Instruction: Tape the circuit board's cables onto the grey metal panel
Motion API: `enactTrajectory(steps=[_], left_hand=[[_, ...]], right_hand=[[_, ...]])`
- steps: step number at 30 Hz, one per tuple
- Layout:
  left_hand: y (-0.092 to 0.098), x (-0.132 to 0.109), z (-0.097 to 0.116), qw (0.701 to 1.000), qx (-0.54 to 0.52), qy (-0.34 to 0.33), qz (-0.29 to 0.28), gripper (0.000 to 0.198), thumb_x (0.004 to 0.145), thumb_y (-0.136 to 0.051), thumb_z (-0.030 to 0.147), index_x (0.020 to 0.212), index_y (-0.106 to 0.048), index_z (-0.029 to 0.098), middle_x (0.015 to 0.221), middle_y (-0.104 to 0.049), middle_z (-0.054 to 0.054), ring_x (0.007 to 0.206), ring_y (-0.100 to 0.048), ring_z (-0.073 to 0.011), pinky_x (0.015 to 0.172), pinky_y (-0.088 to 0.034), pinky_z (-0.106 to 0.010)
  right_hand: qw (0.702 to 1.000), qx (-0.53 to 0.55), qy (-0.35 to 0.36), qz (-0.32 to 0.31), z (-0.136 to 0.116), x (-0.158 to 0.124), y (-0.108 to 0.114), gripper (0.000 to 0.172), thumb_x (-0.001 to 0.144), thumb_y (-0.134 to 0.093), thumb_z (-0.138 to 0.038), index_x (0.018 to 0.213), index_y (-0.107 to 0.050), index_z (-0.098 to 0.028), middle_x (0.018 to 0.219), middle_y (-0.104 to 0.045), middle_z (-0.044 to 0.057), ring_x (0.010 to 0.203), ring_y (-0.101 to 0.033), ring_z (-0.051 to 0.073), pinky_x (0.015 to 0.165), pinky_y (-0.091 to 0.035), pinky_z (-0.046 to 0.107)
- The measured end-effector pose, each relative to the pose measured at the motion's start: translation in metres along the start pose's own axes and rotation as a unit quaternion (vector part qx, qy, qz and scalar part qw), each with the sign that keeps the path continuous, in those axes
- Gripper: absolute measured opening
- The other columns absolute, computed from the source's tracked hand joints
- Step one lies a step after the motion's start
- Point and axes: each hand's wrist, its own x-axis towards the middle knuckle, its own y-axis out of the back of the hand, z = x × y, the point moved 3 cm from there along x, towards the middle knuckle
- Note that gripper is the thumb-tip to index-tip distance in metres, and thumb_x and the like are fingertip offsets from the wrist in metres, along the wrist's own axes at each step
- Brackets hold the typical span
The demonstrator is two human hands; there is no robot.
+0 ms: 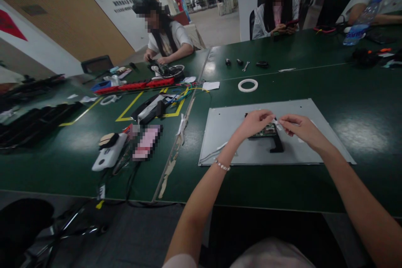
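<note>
A thin white strip (278, 125) is stretched between my two hands. At its left end my left hand (256, 124), with a beaded bracelet at the wrist, is closed in a pinch above a green circuit board (268, 130). My right hand (297, 128) pinches the strip's other end, finger and thumb pressed together. Whether the strip is tape or a flat cable is too small to tell. Under the board lies a black bracket (278, 144) with a foot toward me. Board and bracket rest on a flat grey panel (301, 154); my left hand covers part of them.
Beyond the panel lie a tape roll (248, 85), a wrench (246, 66) and small black parts. To the left are a phone (147, 142), a white device (109, 153), cables and a red strip (135, 86). A bottle (362, 23) stands far right. Other people sit across the table.
</note>
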Motion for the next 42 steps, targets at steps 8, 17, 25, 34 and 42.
enactTrajectory(steps=[8, 17, 25, 34, 42], left_hand=[[-0.01, -0.038, 0.0, 0.996, 0.021, 0.089, 0.014, 0.025, 0.087, -0.048, 0.031, 0.073, -0.062, 0.016, 0.063, -0.059, 0.001, 0.059, -0.052, -0.0099, 0.056, -0.036, -0.021], [-0.036, -0.056, 0.014, 0.973, 0.192, 0.131, 0.009, 0.024, 0.087, -0.047, 0.03, 0.076, -0.065, 0.018, 0.071, -0.066, -0.004, 0.064, -0.059, -0.0166, 0.059, -0.04, -0.026], [-0.046, -0.059, 0.01, 0.956, 0.243, 0.16, -0.022, 0.025, 0.088, -0.046, 0.031, 0.08, -0.066, 0.018, 0.077, -0.069, -0.007, 0.073, -0.063, -0.0211, 0.061, -0.044, -0.029], [-0.049, -0.06, 0.012, 0.947, 0.28, 0.155, -0.031, 0.025, 0.088, -0.047, 0.034, 0.084, -0.066, 0.017, 0.076, -0.067, -0.008, 0.074, -0.064, -0.0229, 0.061, -0.045, -0.03], [-0.048, -0.062, 0.013, 0.942, 0.293, 0.164, -0.024, 0.026, 0.088, -0.05, 0.037, 0.087, -0.064, 0.016, 0.079, -0.067, -0.008, 0.077, -0.064, -0.0215, 0.064, -0.046, -0.029]], right_hand=[[0.989, -0.084, -0.104, -0.069, 0.011, -0.004, 0.009, 0.042, 0.077, -0.059, -0.054, 0.086, -0.07, -0.014, 0.076, -0.063, 0.006, 0.064, -0.055, 0.011, 0.052, -0.037, 0.019], [0.969, -0.133, -0.14, -0.154, 0.024, -0.01, 0.016, 0.032, 0.074, -0.062, -0.046, 0.072, -0.069, -0.015, 0.069, -0.064, 0.005, 0.06, -0.057, 0.011, 0.053, -0.041, 0.02], [0.947, -0.251, -0.148, -0.138, 0.033, -0.005, 0.019, 0.036, 0.076, -0.058, -0.05, 0.07, -0.069, -0.015, 0.063, -0.063, 0.004, 0.058, -0.059, 0.014, 0.055, -0.04, 0.024], [0.94, -0.302, -0.08, -0.136, 0.042, -0.002, 0.021, 0.035, 0.075, -0.06, -0.051, 0.073, -0.068, -0.018, 0.065, -0.063, 0.002, 0.058, -0.055, 0.013, 0.055, -0.037, 0.024], [0.927, -0.344, -0.05, -0.138, 0.035, -0.002, 0.026, 0.031, 0.076, -0.059, -0.047, 0.081, -0.068, -0.018, 0.075, -0.064, 0.003, 0.069, -0.058, 0.014, 0.062, -0.039, 0.026]])
